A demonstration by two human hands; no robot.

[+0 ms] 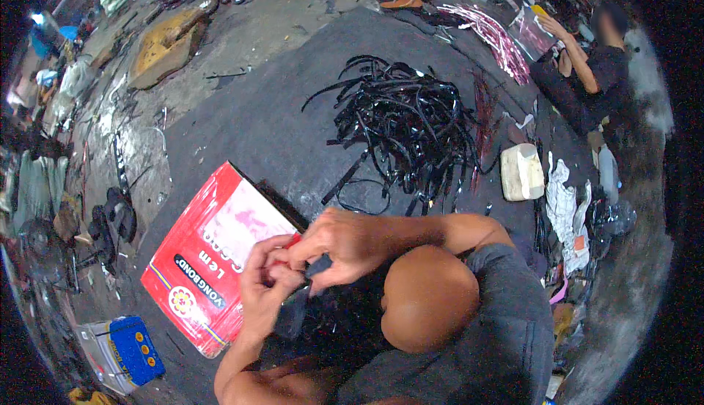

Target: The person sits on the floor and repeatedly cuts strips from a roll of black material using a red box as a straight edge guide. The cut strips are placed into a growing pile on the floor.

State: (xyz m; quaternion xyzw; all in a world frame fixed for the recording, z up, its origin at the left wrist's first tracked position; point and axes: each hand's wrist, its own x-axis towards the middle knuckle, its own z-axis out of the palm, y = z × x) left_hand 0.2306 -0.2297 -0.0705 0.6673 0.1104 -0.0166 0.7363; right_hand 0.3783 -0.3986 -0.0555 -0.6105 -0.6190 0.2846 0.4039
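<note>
From my remote post I log the right hand (336, 246) pinching a small dark piece (318, 264) at lower centre, left hand (265, 276) curled close by, grip hidden, probably steadying; black strips (411, 122) heap upper centre, seemingly for easy reach.

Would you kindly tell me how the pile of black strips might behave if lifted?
The pile of black strips would probably sag and flop, since many strips curve and curl. It may come up tangled, as they cross and loop over one another. Their glossy surfaces suggest some slipperiness.
</note>
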